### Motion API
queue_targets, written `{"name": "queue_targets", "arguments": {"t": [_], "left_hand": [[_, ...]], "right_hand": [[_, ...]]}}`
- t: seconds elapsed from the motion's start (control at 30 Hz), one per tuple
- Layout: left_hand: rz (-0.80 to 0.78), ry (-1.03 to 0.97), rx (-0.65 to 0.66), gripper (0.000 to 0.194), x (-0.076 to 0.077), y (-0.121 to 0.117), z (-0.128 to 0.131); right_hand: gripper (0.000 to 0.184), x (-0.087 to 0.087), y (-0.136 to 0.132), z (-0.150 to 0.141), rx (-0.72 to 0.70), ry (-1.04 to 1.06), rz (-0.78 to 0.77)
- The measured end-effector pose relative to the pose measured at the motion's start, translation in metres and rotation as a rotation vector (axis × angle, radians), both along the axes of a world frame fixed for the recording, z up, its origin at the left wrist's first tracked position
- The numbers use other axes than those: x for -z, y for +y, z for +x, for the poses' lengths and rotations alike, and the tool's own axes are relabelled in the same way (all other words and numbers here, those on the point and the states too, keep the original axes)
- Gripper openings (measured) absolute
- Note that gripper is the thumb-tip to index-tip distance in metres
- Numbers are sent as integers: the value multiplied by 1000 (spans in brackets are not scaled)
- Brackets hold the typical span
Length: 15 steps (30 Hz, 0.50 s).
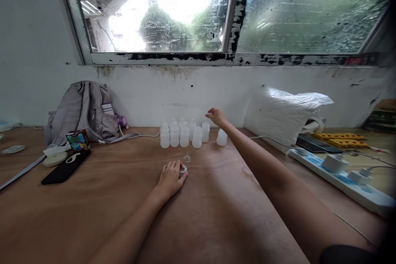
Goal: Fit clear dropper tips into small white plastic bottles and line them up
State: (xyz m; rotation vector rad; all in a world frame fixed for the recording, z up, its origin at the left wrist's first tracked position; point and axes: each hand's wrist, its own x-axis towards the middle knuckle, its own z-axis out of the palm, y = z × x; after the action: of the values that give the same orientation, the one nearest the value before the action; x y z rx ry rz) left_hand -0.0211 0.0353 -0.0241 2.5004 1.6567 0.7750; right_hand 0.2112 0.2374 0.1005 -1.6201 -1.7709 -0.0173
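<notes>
Near the middle of the table my left hand point(171, 178) curls its fingers around a small white ring point(183, 170), resting on the wood. Just beyond it stands a clear bottle nipple point(187, 157). My right hand point(217, 116) is raised near the wall, above the back of the bottles, with thumb and fingers pinched together; what is between them, if anything, is too small to make out. Below it are an upright milky plastic bottle point(206, 133) without a visible top and another such bottle point(221, 137) apart to the right. Several translucent bottles point(175, 135) with tops stand in rows to the left.
On the left are a grey backpack point(83, 111), a black phone point(66, 168) and a small colourful box point(78, 140). A plastic bag point(278, 111), yellow strips point(340, 136) and a power strip point(343, 179) lie right. A clear flat piece point(246, 170) lies near my right forearm.
</notes>
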Motion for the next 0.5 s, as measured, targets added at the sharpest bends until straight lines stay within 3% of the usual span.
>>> {"name": "queue_targets", "arguments": {"t": [0.1, 0.2, 0.37, 0.5], "left_hand": [[-1, -1, 0, 20, 1, 1, 0], [-3, 6, -7, 20, 1, 1, 1], [-3, 7, -11, 20, 1, 0, 1], [67, -51, -14, 31, 1, 0, 1]], "right_hand": [[21, 11, 9, -2, -36, -22, -51], [28, 25, 9, -2, -57, -31, -86], [58, 50, -8, -5, -93, -48, -76], [56, 52, -30, -5, -42, -50, -16]]}}
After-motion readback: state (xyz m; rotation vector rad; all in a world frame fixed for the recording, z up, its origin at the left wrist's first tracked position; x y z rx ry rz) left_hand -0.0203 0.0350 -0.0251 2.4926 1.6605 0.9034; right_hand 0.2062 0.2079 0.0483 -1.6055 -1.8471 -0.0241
